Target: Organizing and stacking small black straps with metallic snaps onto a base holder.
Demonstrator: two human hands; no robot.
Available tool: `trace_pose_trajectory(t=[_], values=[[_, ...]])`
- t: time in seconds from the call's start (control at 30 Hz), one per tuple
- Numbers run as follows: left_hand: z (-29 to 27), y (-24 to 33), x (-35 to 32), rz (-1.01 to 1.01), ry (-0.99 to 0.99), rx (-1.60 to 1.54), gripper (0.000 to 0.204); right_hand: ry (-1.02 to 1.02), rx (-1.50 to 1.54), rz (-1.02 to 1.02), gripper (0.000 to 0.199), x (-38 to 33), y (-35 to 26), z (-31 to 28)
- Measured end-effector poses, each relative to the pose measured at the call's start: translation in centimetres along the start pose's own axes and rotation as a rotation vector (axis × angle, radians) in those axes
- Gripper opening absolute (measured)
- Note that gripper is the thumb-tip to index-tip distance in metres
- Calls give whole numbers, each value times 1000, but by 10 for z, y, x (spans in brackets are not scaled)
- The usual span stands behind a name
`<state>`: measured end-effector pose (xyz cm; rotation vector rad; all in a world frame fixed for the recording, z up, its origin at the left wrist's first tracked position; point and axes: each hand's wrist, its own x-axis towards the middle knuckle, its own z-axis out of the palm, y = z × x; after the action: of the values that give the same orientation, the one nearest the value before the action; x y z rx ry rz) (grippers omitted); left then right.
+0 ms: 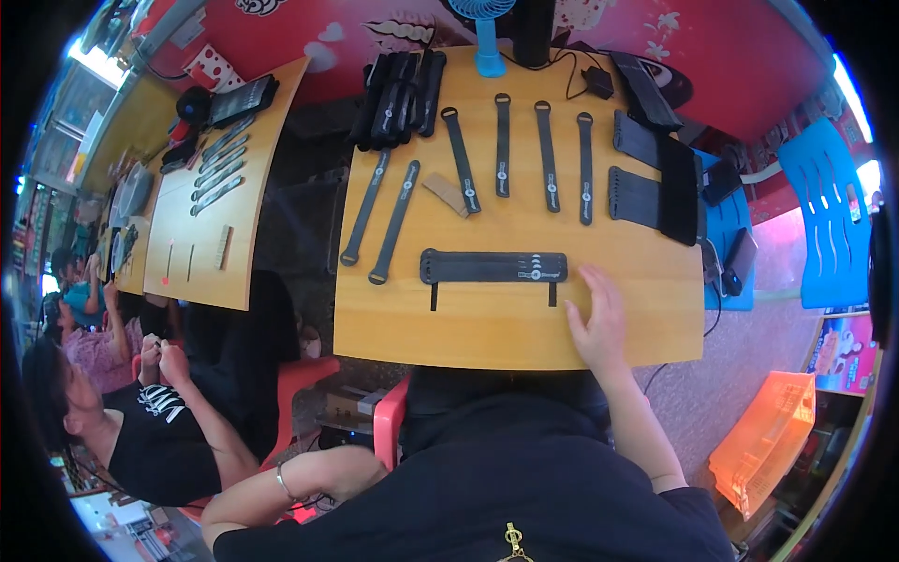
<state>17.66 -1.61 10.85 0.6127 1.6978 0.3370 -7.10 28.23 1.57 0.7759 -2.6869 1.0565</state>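
Observation:
My right hand [599, 318] rests on the table [618, 348] at the near right, thumb and fingers apart and nothing in them. Its fingertips lie beside the right end of a wide black strap [478, 267] with pale printing. This strap lies flat and crosswise, above two short black marks on the tabletop. My left hand [345, 471] is low, off the table, near a red chair arm; its fingers are hidden. Several narrow black straps with looped ends, such as one at the left [397, 220], are spread out farther back.
A pile of black straps [389, 108] sits at the back left, near a blue fan [489, 47]. Wider black pieces [679, 187] lie at the right edge. A brown strip [446, 194] lies between straps. At left, a co-worker [159, 431] sits by another table [211, 253]. An orange crate [763, 440] stands right.

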Motion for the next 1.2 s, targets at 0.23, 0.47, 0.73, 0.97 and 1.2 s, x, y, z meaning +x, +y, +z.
trace_pose_trajectory(t=[0.23, 0.47, 0.73, 0.97, 1.2], values=[[18, -6, 6, 421, 224, -569, 38, 36, 26, 15, 50, -3, 3, 3], [13, -12, 21, 598, 247, -780, 32, 19, 13, 22, 53, -3, 3, 2], [3, -14, 28, 504, 283, -527, 33, 74, 58, 24, 56, -3, 2, 0], [8, -24, 33, 269, 222, -469, 39, 60, 31, 26, 57, -2, 2, 1], [63, -51, 58, 489, 95, -789, 58, 30, 24, 36, 57, -3, 2, -1]])
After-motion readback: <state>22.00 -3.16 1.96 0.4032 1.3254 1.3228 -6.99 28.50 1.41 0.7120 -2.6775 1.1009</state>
